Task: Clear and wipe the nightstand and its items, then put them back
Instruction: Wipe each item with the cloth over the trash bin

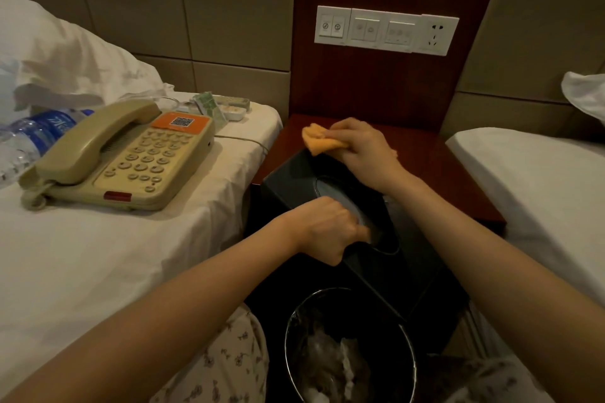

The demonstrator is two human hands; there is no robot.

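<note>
Cloth [322,139] in right hand [363,149] touches tissue box [294,180].

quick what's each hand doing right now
left hand: fingers curled on the black tissue box, gripping it
right hand: holds the orange cloth at the box's far edge

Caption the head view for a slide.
Left hand grips black tissue box; right hand presses orange cloth on it; phone on bed.
</note>
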